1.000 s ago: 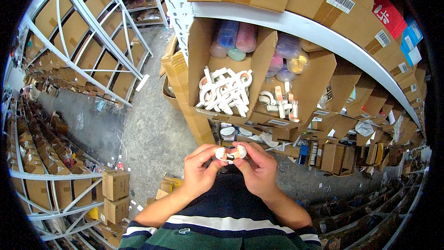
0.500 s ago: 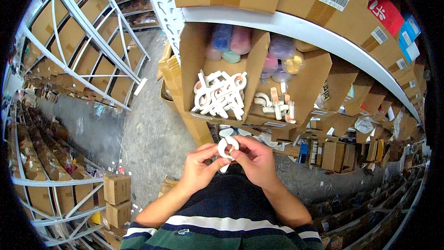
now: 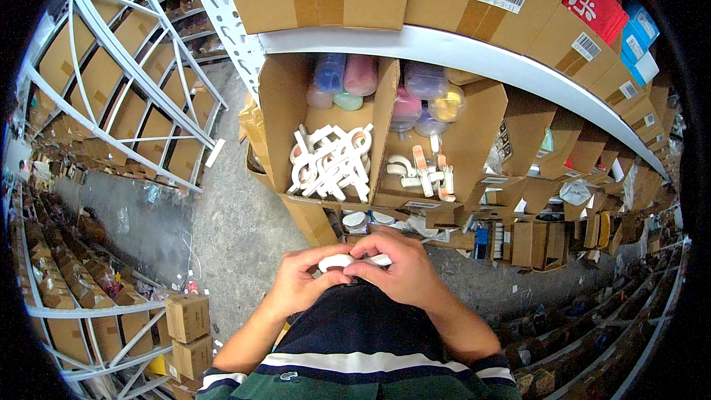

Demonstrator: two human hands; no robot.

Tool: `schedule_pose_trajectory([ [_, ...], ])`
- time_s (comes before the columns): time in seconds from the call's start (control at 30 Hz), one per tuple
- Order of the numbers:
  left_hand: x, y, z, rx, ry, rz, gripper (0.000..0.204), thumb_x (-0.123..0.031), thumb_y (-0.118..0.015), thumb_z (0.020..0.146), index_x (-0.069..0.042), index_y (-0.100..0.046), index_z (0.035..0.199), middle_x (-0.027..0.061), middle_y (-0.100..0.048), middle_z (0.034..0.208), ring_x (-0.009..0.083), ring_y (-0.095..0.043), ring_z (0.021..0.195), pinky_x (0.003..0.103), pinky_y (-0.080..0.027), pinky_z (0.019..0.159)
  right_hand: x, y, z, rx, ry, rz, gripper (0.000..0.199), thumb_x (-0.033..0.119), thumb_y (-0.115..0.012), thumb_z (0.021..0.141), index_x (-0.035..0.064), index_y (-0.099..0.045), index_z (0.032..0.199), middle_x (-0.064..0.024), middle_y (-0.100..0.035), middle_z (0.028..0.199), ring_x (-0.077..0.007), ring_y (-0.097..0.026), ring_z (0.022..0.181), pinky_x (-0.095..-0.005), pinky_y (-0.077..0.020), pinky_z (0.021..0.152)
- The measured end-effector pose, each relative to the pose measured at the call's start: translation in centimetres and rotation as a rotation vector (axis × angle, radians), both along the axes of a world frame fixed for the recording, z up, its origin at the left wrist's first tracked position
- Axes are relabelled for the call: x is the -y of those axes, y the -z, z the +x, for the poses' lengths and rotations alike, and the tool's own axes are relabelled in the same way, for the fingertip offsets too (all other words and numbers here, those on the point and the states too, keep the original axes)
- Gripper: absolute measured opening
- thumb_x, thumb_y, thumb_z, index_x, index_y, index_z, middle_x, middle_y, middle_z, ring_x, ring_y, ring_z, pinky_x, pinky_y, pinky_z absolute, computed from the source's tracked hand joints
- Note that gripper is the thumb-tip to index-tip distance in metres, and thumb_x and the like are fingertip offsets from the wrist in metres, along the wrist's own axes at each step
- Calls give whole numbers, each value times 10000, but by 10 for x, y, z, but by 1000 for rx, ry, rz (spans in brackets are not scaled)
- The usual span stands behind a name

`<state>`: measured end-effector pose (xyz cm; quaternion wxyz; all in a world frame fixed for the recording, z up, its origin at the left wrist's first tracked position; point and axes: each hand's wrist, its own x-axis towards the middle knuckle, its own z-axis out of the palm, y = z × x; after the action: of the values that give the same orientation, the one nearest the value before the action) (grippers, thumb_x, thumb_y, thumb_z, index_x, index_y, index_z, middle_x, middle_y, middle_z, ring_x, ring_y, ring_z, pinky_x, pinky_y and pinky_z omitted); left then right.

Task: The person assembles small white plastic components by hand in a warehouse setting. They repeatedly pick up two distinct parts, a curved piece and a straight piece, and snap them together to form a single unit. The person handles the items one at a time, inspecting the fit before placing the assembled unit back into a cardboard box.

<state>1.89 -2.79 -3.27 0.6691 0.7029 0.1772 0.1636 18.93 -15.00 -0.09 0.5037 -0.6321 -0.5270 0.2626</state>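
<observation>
We hold a small white plastic piece [image 3: 346, 260] in front of our chest, its long axis running left to right between both hands. Our left hand [image 3: 300, 281] closes its fingers on the left end, and our right hand [image 3: 396, 270] pinches the right end, curled over it from above. Straight ahead, well apart, sits the open cardboard box [image 3: 278, 115] of similar white pieces [image 3: 331, 163].

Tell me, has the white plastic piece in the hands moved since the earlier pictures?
Cannot tell: the white piece sits lower below the open cardboard box, but the head camera itself shifted.
</observation>
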Motion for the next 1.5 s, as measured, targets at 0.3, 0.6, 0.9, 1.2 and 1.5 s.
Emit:
schedule_pose_trajectory([
  [0.3,7,15,10,279,-251,-615,261,-41,-642,889,19,-561,1130,136,-682,962,215,-678,852,343,-556,794,6,28,-9,-632,24,17,307,66,-727,823,24,-605,1102,-48,-663,975,-104,-634,869,-252,-507,706],
  [0.6,-6,6,3,76,147,-448,418,-114,-572,949,-26,-444,1337,83,-642,960,151,-637,838,281,-532,738,-2,-10,2,-33,-60,-115,232,132,-746,793,46,-657,990,-78,-669,813,-168,-649,699,-284,-515,634],
  [0.9,-14,18,-3,102,89,-414,364,-183,-560,964,-9,-496,1277,64,-635,903,104,-613,764,235,-506,655,-31,-42,107,851,172,-185,82,126,-680,782,69,-695,838,-90,-626,835,-278,-621,812,-379,-522,704],
  [1.2,-23,14,-7,52,44,-427,352,-193,-574,958,-13,-511,1254,56,-635,885,100,-613,745,234,-502,644,-75,-2,110,1018,-137,-553,135,186,-670,739,69,-693,802,-117,-658,839,-319,-628,861,-441,-514,734],
  [1.5,-23,17,-11,96,50,-439,343,-183,-572,959,-15,-504,1250,53,-630,892,100,-610,742,232,-497,639,-88,14,114,1245,-146,-445,117,123,-646,642,29,-692,695,-173,-679,727,-329,-677,684,-435,-542,622],
])
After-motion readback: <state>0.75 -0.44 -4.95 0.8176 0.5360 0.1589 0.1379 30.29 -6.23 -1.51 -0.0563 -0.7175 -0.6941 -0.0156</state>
